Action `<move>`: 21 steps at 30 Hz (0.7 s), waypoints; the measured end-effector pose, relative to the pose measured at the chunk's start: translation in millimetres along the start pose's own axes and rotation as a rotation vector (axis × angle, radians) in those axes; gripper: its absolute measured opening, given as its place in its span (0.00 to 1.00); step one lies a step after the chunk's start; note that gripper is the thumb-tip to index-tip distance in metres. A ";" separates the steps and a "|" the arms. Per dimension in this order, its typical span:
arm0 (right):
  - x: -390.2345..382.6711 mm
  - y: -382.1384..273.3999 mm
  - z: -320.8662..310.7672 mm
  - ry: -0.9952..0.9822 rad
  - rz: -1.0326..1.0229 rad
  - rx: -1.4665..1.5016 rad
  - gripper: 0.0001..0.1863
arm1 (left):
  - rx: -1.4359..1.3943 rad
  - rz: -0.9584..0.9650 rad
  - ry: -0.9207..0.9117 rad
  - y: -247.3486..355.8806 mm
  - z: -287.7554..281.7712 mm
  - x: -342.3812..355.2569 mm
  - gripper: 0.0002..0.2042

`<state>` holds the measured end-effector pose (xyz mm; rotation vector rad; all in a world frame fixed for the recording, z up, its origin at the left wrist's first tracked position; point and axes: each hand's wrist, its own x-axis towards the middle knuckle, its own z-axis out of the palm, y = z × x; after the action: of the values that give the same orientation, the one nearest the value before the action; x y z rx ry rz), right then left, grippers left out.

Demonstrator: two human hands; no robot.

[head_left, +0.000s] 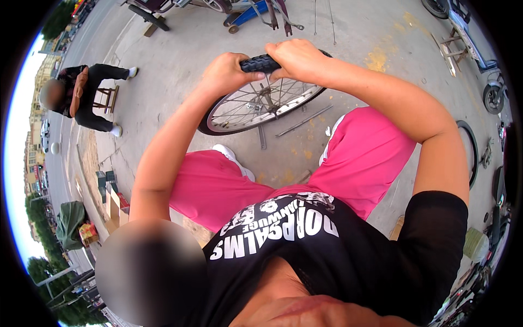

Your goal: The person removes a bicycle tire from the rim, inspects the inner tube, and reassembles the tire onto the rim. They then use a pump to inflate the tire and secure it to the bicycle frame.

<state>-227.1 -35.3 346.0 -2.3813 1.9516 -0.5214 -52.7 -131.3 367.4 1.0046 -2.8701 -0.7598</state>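
The lower rim of the bicycle wheel (256, 103) is hidden behind pink knees. Left hand (226, 73) and right hand (297, 59) both clamp shut around its black tyre (260, 63) (knobbly tread), upper centre; spokes shine silver.

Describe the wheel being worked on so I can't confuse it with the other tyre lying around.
On the concrete ground, straight ahead of the pink-trousered knees, a spoked wheel stands upright. Left hand and right hand grip its black tyre. The other tyre, rightward, has no spokes.

Bicycle wheel (261, 103) stands at twelve o'clock before the knees, both hands on its top; metal rod (303, 121) lies on the ground (180, 60) beside it at one o'clock; seated person (87, 95) at ten o'clock
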 end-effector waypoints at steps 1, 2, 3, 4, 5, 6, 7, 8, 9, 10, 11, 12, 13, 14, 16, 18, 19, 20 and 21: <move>1.7 -0.5 3.1 -0.009 -0.014 0.010 0.21 | 0.093 0.010 0.089 1.7 4.2 -1.8 0.18; 4.9 -0.6 2.4 -0.013 -0.025 0.014 0.21 | 0.112 0.095 0.202 0.4 9.1 -5.2 0.17; 7.5 0.3 1.9 -0.016 -0.034 0.019 0.20 | 0.128 0.129 0.228 0.3 10.2 -5.6 0.17; 9.0 2.7 1.8 -0.008 -0.067 0.006 0.19 | 0.145 0.164 0.254 1.0 10.5 -5.7 0.17; 9.4 3.7 3.0 -0.003 -0.101 -0.001 0.18 | 0.161 0.192 0.276 0.9 12.2 -7.2 0.17; 9.7 4.2 4.4 0.002 -0.135 -0.008 0.18 | 0.181 0.181 0.253 1.7 12.6 -6.9 0.17; 10.7 4.6 5.8 -0.017 -0.141 -0.018 0.17 | 0.202 0.170 0.229 3.2 11.2 -5.0 0.17; 11.0 5.0 3.2 -0.041 -0.145 -0.032 0.17 | 0.216 0.162 0.206 5.9 10.8 -3.0 0.17; 11.0 6.0 -0.1 -0.064 -0.148 -0.046 0.16 | 0.189 0.164 0.181 8.0 9.7 -2.6 0.16; 9.9 6.9 -4.3 -0.087 -0.154 -0.031 0.16 | 0.163 0.167 0.156 10.0 7.6 -2.5 0.15; 6.9 3.8 -7.5 -0.113 -0.156 -0.007 0.16 | 0.136 0.168 0.122 11.0 5.6 -5.4 0.14; 4.2 0.9 -11.6 -0.138 -0.157 0.015 0.16 | 0.065 0.149 0.081 12.5 2.8 -7.6 0.14; 3.1 -2.4 -16.6 -0.178 -0.144 0.032 0.16 | -0.005 0.129 0.039 14.3 -0.7 -9.4 0.14; 1.2 -5.8 -20.4 -0.223 -0.129 0.047 0.17 | -0.081 0.110 -0.003 15.6 -0.2 -11.1 0.15; -2.6 -10.5 -23.0 -0.286 -0.147 0.105 0.17 | -0.132 0.088 -0.069 16.0 -0.9 -15.4 0.16; -1.5 -10.6 -27.8 -0.316 -0.217 0.185 0.18 | -0.236 0.049 -0.133 17.0 -1.0 -18.0 0.16; -1.0 -11.6 -31.7 -0.378 -0.195 0.218 0.19 | -0.282 0.028 -0.166 16.5 1.4 -17.8 0.16; 0.1 -12.8 -37.8 -0.434 -0.172 0.246 0.19 | -0.326 0.012 -0.195 16.5 2.2 -16.7 0.16; 1.1 -13.6 -40.1 -0.491 -0.151 0.275 0.20 | -0.369 -0.005 -0.223 15.9 3.6 -16.1 0.16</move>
<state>-224.7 -25.6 387.1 -2.2209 1.4068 -0.1654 -49.8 -109.5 373.7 0.9284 -2.7388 -1.4178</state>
